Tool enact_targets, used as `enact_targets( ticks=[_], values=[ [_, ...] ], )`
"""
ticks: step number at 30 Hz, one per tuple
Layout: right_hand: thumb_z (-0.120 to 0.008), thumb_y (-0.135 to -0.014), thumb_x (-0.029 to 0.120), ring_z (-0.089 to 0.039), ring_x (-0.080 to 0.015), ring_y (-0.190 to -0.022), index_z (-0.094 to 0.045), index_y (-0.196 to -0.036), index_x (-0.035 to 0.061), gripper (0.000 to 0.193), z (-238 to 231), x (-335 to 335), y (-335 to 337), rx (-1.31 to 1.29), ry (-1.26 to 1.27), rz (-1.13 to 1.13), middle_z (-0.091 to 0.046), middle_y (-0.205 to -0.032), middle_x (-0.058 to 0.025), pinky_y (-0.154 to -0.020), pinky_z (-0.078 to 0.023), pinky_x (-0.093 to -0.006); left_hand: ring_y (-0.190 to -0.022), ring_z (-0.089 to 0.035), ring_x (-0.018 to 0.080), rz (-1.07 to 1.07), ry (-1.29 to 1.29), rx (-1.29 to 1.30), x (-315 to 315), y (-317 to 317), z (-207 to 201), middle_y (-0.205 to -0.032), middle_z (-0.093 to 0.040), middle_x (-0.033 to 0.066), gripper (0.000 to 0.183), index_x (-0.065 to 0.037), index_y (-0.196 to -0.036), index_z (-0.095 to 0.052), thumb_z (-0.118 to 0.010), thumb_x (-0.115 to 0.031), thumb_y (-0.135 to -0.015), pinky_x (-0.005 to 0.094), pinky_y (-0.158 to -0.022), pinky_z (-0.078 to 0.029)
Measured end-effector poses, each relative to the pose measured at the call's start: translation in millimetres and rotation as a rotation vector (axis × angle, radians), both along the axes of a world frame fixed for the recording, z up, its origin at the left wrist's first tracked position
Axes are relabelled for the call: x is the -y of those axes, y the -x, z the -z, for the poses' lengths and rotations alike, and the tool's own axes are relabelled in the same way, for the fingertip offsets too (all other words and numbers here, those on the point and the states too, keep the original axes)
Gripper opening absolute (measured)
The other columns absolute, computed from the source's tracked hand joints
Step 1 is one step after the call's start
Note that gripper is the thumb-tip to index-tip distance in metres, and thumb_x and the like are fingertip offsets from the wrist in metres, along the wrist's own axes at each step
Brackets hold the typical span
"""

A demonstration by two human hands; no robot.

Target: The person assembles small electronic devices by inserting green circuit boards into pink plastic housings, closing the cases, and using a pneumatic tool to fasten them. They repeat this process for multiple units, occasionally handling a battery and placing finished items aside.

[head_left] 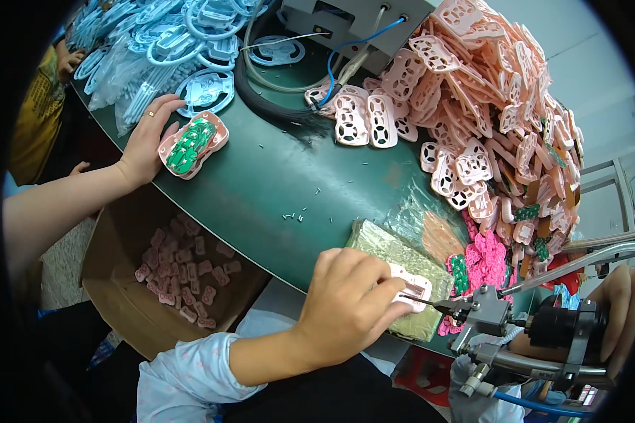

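Note:
My left hand (353, 303) pinches a small pale pink plastic casing (414, 287) between thumb and fingers, over a yellowish film-wrapped block (395, 247). The thin bit (420, 300) of a mounted screwdriver meets this casing. At the right rim, my right hand (619, 307) is closed round the screwdriver's black body (561, 329); metal parts hide some of its fingers. Off to the left, another person's hand (148, 137), with a ring, touches a pink casing (220, 131) with a green circuit board (192, 145) in it.
Pink casings (466, 77) rise in a big heap at the back right, beside bright pink parts (485, 257). Blue wheel-shaped parts (208, 88) and a grey machine (360, 28) stand behind. Small screws (300, 217) lie scattered. Below the table edge, a cardboard box (120, 303) holds small pink pieces.

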State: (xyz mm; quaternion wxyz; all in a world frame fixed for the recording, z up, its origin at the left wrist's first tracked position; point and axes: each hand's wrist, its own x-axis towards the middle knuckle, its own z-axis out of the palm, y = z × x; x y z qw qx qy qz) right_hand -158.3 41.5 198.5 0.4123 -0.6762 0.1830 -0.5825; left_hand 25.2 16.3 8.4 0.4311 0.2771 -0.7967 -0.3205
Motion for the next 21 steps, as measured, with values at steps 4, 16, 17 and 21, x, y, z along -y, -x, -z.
enact_targets(
  ticks=[4,16,17,21],
  values=[
    [-0.049,-0.094,0.014,-0.059,-0.0159,-0.062,-0.027,-0.143,0.0092,0.054,3.5,-0.6,-2.9,-0.026,-0.02,0.013,-0.054,-0.075,-0.0053,-0.057,-0.052,-0.0306,-0.084,-0.053,0.0214,0.078,0.156,0.088,3.9,0.7,-0.8,-0.089,-0.057,0.0026,0.031,-0.006,-0.099,-0.064,-0.068,-0.008,-0.067,0.0384,-0.08,-0.036],
    [-0.053,-0.091,0.01,-0.059,-0.0146,-0.06,-0.032,-0.121,0.0098,0.036,5.9,-15.2,-12.4,-0.185,-0.159,0.121,-0.055,-0.07,-0.0047,-0.056,-0.051,-0.0261,-0.101,-0.052,0.0315,0.545,-0.128,0.11,-51.9,37.7,16.9,-0.105,-0.056,0.0156,0.034,0.01,-0.099,-0.058,-0.051,-0.013,-0.075,0.0421,-0.099,-0.034],
    [-0.056,-0.088,0.006,-0.058,-0.0104,-0.055,-0.041,-0.097,0.0076,0.017,-3.9,-11.2,-0.7,-0.318,-0.22,0.078,-0.055,-0.063,-0.0026,-0.055,-0.052,-0.0207,-0.105,-0.051,0.0328,0.506,-0.116,0.119,-55.0,44.2,21.6,-0.108,-0.056,0.0165,0.034,0.01,-0.098,-0.058,-0.05,-0.014,-0.075,0.043,-0.104,-0.031],
    [-0.058,-0.085,0.002,-0.056,-0.0061,-0.049,-0.048,-0.069,0.0078,0.019,2.2,-26.5,-5.7,-0.325,-0.283,0.314,-0.056,-0.056,-0.0006,-0.054,-0.052,-0.0148,-0.108,-0.049,0.0349,0.309,0.144,0.035,-59.9,54.9,36.3,-0.103,-0.055,0.0164,0.031,0.006,-0.093,-0.062,-0.052,-0.015,-0.073,0.0417,-0.11,-0.025]
  ],
)
